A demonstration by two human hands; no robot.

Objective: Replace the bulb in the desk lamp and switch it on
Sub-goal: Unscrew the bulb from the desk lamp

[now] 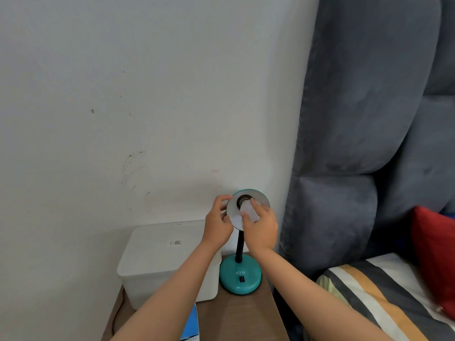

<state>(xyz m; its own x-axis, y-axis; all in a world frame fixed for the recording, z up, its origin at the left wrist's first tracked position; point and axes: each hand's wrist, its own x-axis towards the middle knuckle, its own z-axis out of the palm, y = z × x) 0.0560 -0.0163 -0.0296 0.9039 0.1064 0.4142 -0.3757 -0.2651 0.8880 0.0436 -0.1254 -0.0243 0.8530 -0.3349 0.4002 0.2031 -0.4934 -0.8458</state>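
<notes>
A teal desk lamp stands on a small wooden table, its round base carrying a black rocker switch. A black neck rises to the shade, which tilts toward me and shows its pale inside and dark socket. A white bulb sits at the socket mouth. My right hand is wrapped around the bulb. My left hand pinches the shade's left rim. The lamp is unlit.
A white lidded plastic box stands left of the lamp against the wall. A blue and white carton lies at the table's near edge. A grey padded headboard, striped bedding and a red pillow are at the right.
</notes>
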